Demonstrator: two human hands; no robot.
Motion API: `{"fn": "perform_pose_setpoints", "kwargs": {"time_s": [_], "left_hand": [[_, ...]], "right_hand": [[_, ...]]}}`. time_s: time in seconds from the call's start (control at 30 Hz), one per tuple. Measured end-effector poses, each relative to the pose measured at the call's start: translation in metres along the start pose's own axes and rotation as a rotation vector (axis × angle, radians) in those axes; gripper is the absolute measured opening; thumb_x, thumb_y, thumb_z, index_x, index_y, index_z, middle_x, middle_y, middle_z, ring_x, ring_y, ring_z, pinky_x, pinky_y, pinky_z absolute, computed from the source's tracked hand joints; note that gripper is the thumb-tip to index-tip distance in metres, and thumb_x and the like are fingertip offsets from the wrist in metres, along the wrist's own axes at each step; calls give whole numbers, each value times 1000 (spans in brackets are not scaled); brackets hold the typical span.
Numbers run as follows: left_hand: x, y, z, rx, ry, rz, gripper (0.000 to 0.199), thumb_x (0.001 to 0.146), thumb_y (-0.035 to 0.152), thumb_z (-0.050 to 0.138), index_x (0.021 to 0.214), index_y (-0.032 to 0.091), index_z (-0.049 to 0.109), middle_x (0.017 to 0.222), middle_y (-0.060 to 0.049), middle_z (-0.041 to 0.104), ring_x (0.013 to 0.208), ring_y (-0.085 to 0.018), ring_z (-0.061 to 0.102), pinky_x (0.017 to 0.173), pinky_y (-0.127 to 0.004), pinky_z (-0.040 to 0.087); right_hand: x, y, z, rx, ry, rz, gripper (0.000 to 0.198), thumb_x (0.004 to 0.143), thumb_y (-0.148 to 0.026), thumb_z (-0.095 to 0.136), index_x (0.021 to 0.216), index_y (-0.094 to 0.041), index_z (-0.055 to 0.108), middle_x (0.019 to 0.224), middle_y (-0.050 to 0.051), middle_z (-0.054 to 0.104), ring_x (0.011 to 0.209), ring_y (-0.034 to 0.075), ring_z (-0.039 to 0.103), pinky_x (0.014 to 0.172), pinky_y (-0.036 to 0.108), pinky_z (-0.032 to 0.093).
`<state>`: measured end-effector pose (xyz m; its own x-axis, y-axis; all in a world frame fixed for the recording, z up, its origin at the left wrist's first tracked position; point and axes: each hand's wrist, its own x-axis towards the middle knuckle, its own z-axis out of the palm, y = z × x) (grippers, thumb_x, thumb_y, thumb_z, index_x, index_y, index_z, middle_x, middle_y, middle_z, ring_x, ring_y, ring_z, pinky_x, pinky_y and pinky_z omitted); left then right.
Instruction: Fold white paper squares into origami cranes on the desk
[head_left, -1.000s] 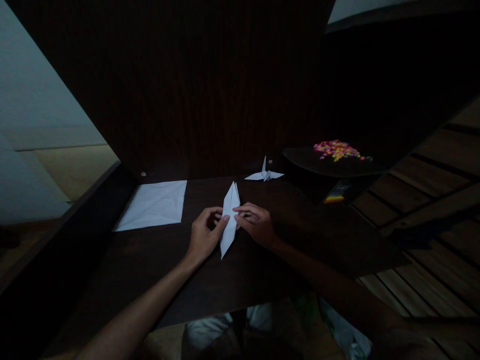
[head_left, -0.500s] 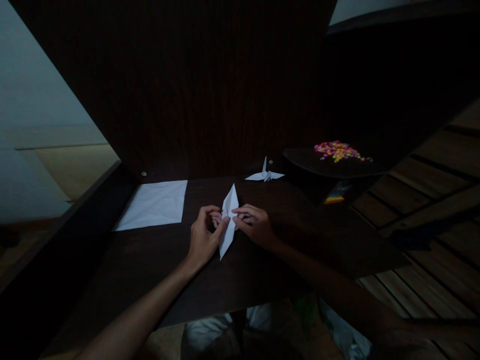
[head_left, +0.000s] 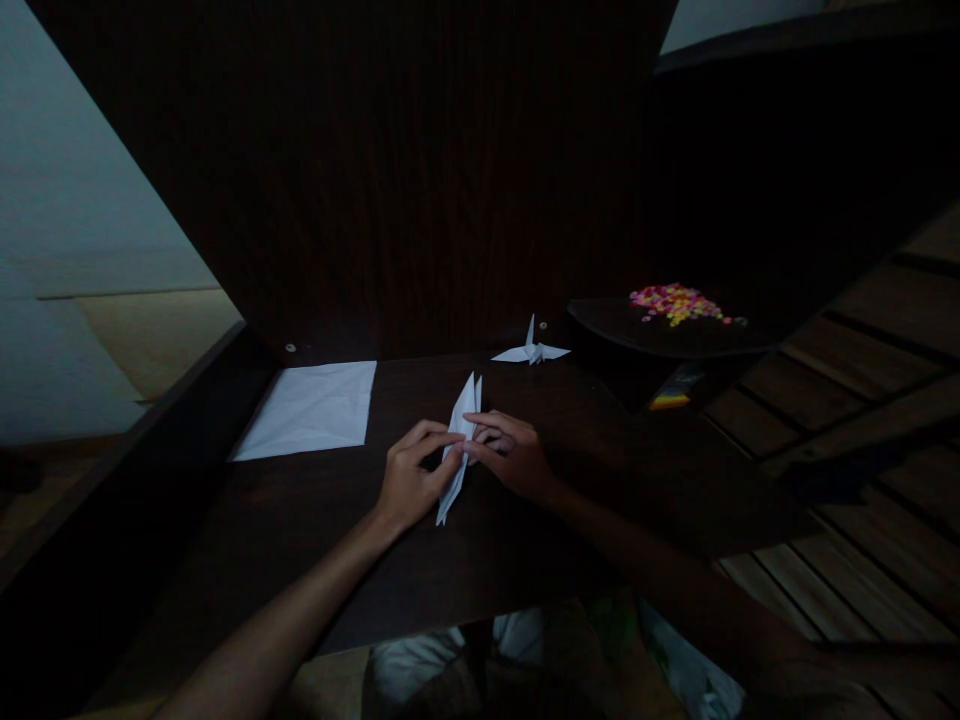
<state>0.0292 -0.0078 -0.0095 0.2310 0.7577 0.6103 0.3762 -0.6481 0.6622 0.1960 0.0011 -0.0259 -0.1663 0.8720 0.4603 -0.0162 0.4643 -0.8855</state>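
Between my two hands is a long, narrow piece of folded white paper (head_left: 460,410), pointed at both ends, with its layers parted at the tips. My left hand (head_left: 418,474) pinches its left side, thumb and index finger near the middle. From the right, my right hand (head_left: 511,452) grips the opposite edge, its index finger laid across the paper and its other fingers curled behind. Farther back on the dark desk (head_left: 315,540) stands a finished white paper crane (head_left: 534,351) with spread wings. A creased white paper sheet (head_left: 311,408) lies flat to the left.
A heap of small colourful pieces (head_left: 679,303) sits on a rounded shelf (head_left: 600,325) at the right. Below it is a small item with rainbow colours (head_left: 670,398). A dark upright panel (head_left: 420,180) closes the back, and a raised side board (head_left: 135,440) borders the left.
The folded paper has turned narrower, and its layers now show apart at both tips. My left index finger has come forward onto it, and the fingers of both hands have drawn closer together.
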Motion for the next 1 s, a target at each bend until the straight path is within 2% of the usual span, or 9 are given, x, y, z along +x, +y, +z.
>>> {"fn": "perform_pose_setpoints", "kwargs": {"time_s": [0.13,0.27,0.37,0.57,0.87,1.0], "left_hand": [[2,0,-2,-57,14,5,12,78,22,66,87,19,74,82,-5,67,75,-16,63,68,-27,50],[3,-1,-3,-103,-34,-21,16,76,24,69,91,20,74,84,-5,68,77,-17,64,70,-28,51],[3,-1,-3,-121,-70,-66,20,75,26,70,94,21,73,86,-6,67,78,-17,63,71,-28,51],[3,0,-2,-263,-105,-224,18,77,29,67,91,21,74,87,-7,66,79,-17,63,62,-25,53],[4,-4,-1,-331,-87,-291,13,76,26,68,83,18,74,85,-6,68,77,-16,64,61,-23,50],[3,-4,0,-315,-104,-343,15,77,27,64,84,16,73,84,-6,69,75,-16,64,62,-24,50]], "right_hand": [[0,1,0,85,4,56,45,70,-30,73,112,-23,59,76,-1,57,62,12,64,56,26,59],[0,1,-1,72,27,55,43,74,-28,69,114,-23,54,79,-1,57,66,11,63,58,24,56],[1,1,-2,56,58,58,41,73,-26,71,109,-22,51,79,-1,59,67,11,61,58,22,54],[4,-1,-1,169,79,116,36,68,-26,74,92,-21,47,76,-1,59,63,10,59,55,24,56],[9,-2,-1,270,41,226,35,61,-31,79,67,-18,48,67,-3,59,56,11,61,52,26,57],[10,-3,-1,282,-4,267,34,62,-32,78,68,-18,48,63,-3,59,53,12,62,50,27,56]]}}
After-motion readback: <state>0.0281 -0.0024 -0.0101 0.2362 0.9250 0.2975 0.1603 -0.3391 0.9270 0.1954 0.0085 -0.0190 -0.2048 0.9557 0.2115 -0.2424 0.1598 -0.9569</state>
